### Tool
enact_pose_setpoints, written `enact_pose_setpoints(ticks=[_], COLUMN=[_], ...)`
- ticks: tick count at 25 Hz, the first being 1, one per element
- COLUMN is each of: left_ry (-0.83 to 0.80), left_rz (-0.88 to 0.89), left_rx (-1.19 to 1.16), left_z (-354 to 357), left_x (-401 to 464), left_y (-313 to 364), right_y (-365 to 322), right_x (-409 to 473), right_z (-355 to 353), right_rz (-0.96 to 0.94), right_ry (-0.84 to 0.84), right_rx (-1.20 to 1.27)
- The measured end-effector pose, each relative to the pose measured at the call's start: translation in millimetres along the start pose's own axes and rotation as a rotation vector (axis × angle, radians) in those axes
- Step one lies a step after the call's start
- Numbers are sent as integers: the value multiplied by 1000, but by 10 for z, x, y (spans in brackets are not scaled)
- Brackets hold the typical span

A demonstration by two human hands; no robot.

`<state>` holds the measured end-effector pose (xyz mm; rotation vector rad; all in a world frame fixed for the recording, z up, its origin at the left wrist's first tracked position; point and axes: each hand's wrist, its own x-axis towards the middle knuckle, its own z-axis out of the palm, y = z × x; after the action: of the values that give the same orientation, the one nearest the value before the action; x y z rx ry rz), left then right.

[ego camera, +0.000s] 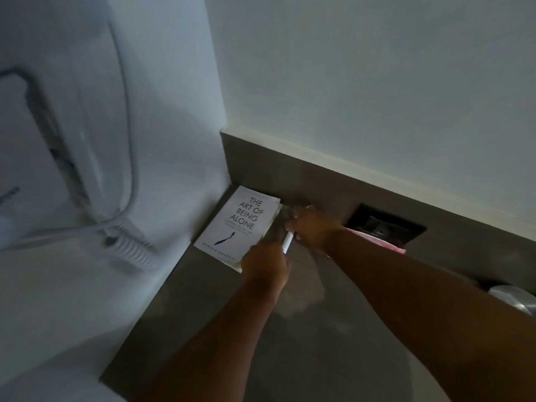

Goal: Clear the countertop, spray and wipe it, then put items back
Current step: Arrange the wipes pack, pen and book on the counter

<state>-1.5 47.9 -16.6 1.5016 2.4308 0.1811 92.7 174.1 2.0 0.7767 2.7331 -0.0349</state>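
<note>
**Book in the corner, pen in hand: clearing or putting back?**

Both hands meet at the far left corner of the grey table point(304, 343), where it runs into the white walls. A white paperback point(239, 226) titled "The Art of Being Alone" lies flat there, tucked against the left wall and close to the grey upstand along the far edge. The left hand point(265, 265) is curled over the book's near right corner, fingers closed, and seems to be gripping that corner, though the grip itself is hidden behind the knuckles. The right hand point(314, 227) sits just right of the book, closed around a white pen point(288, 242) that pokes out toward the left hand. A ring shows on one finger.

Further right, a dark recessed socket panel point(385, 224) is set in the upstand, with something pink point(377, 242) peeking out behind the right forearm. A shiny, blurred object point(513, 300) rests at the right edge. On the left wall a white coiled cord point(127, 248) hangs from a fixture.

As for progress, the table's near stretch is bare and shows pale, patchy marks that could be damp streaks or only reflections; the dim light leaves that unsettled. No spray bottle or cloth is in view. Either the last items are being lifted off, or they are being returned after wiping; the picture alone does not settle which.
</note>
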Motion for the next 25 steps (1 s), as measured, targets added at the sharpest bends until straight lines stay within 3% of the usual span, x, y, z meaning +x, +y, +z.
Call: enact_pose_setpoints(ticks=[6, 14, 25], left_ry=[130, 15, 214], left_rz=[48, -50, -115], left_rx=[12, -124, -65], left_z=[-222, -287, -430], left_x=[-60, 167, 309], left_y=[-301, -692, -1066], right_y=[-111, -335, -484], right_x=[76, 530, 984], right_z=[-43, -145, -467], right_rz=[-159, -115, -212], right_ry=[35, -83, 208], right_rx=[-24, 128, -31])
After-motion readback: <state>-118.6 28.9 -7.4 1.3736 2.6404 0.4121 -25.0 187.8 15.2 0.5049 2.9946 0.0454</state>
